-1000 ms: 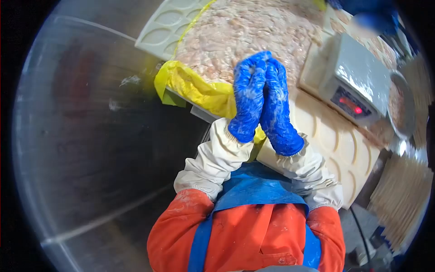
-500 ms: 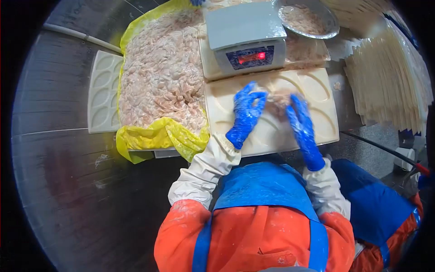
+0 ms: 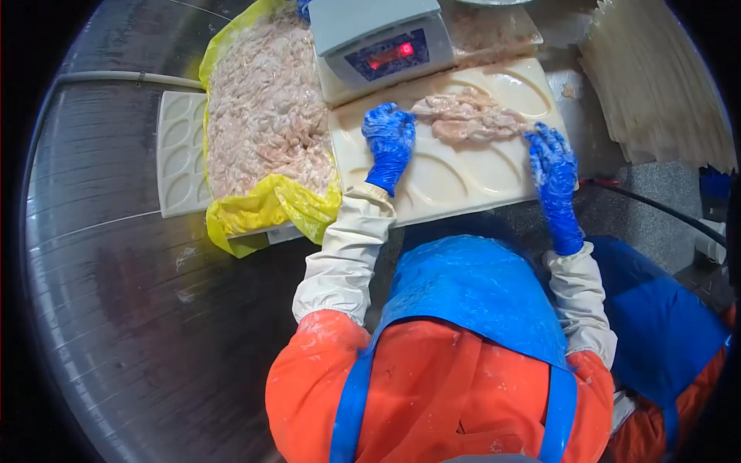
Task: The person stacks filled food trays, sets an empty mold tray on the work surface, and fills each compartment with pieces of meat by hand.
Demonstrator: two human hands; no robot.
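Note:
A strip of pale pink raw meat (image 3: 471,119) lies stretched across the cream tray (image 3: 432,181) with oval hollows. At its left end, my left hand (image 3: 390,143) in a blue glove has its fingers curled closed around something I cannot make out. My right hand (image 3: 553,166), also gloved in blue, is at the meat's right end, with the fingertips together on that end. Left of the tray sits a large heap of raw meat (image 3: 266,116) on yellow plastic sheeting (image 3: 274,207).
A grey scale (image 3: 378,38) with a red display stands behind the tray. Another oval-hollow tray (image 3: 181,154) is at the far left. Stacked pale sheets (image 3: 656,85) are at the upper right. A co-worker's blue apron (image 3: 648,309) shows at the lower right, below a dark hose (image 3: 656,208).
My hands were pressed together over the meat heap, then moved right over the cream tray. They are now farther apart, with the meat stretched between them.

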